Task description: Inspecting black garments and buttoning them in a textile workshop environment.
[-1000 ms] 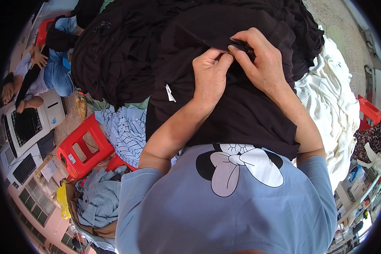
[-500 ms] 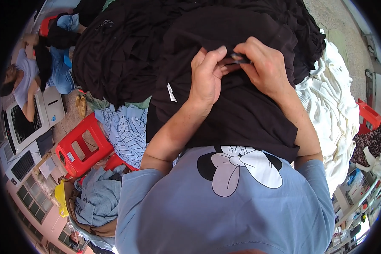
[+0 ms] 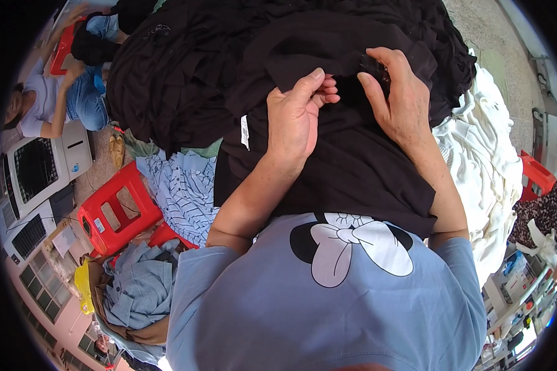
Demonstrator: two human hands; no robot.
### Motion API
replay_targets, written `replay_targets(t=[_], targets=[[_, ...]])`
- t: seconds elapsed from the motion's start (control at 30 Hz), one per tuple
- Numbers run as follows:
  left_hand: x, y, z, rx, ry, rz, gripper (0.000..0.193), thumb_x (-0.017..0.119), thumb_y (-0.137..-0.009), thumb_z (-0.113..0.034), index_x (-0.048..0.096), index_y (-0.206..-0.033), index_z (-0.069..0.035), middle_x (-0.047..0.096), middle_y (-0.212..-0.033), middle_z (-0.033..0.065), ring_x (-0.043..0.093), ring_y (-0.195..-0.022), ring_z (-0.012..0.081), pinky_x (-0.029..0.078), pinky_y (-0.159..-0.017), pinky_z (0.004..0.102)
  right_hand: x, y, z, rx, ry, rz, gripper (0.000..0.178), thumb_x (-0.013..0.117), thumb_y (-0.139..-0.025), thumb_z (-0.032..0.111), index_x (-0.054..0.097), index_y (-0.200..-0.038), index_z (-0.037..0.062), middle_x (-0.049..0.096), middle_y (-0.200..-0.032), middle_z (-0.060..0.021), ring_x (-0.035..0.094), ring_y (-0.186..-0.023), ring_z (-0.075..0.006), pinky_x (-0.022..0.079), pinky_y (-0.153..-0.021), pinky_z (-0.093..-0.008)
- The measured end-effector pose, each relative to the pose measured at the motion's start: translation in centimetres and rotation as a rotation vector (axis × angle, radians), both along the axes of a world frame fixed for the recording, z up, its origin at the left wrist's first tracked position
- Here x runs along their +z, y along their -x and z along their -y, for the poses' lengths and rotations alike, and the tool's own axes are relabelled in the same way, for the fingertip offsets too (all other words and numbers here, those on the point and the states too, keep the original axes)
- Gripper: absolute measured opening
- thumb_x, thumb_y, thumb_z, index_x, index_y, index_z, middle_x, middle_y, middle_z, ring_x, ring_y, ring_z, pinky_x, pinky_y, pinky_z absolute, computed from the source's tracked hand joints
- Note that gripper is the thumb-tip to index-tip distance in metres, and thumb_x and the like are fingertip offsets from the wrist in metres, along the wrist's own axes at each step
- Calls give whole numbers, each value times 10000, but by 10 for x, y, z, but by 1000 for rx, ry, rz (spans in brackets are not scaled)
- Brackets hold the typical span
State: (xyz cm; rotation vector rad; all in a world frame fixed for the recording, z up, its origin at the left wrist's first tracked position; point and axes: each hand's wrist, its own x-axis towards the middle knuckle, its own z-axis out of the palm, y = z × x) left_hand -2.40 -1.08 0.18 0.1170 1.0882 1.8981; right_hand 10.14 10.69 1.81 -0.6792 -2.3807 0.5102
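A black garment point(image 3: 353, 161) of soft cloth lies across my lap and over the dark heap in front of me. My left hand point(image 3: 294, 117) is closed, thumb and forefinger pinching a fold of this cloth, the other fingers curled. To its right, my right hand point(image 3: 399, 96) is raised over the cloth with thumb and forefinger apart. Between them is a small dark tool point(image 3: 372, 67), blurred and hard to make out against the black. A white label point(image 3: 245, 132) sticks out of the garment left of my left wrist.
A large heap of black clothes point(image 3: 173, 80) fills the far side. White knitwear point(image 3: 479, 167) lies at right. On the left are a red stool point(image 3: 120, 210), blue striped cloth point(image 3: 182, 191) and a bag of blue-grey clothes point(image 3: 139, 287). Another person point(image 3: 46, 105) sits at far left.
My right hand has moved up and right, away from my left hand, its thumb and forefinger spreading. My left hand has shifted slightly left. The other person's arms have moved.
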Motion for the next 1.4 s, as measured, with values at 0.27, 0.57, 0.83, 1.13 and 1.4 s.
replay_targets(t=[0.27,0.57,0.83,1.13,1.4], targets=[[-2,-9,-3,16,-34,-212,161,601,-904,-67,684,-901,71,693,-854,115,652,-747,169,534,-742,308,4,5,8,119,-73,-29,223,702,-829,112,599,-1021,64,589,-862,-69,625,-749,-244,486,-618,-321],[-2,-11,-6,9,-22,-235,160,602,-903,-65,693,-883,64,700,-831,96,662,-755,155,530,-759,293,-2,8,10,77,-71,-7,185,699,-828,101,602,-982,70,593,-850,-54,638,-766,-219,498,-620,-306],[-7,-13,-7,-6,1,-278,149,615,-901,-68,687,-896,63,699,-846,85,654,-774,140,517,-762,275,-2,7,11,41,-161,-6,172,699,-826,117,607,-967,80,592,-839,-41,632,-737,-211,495,-609,-306],[-10,-14,-6,-9,7,-348,145,616,-906,-77,676,-920,55,696,-869,69,640,-793,121,505,-764,259,-4,6,11,28,-185,8,172,705,-814,121,609,-952,85,582,-824,-35,625,-722,-204,486,-597,-303],[-12,-12,-9,-6,10,-306,149,620,-900,-76,681,-920,58,701,-872,78,651,-796,129,511,-767,260,-5,6,8,42,-224,-4,153,707,-809,119,613,-928,92,578,-798,-26,621,-696,-198,482,-591,-297]])
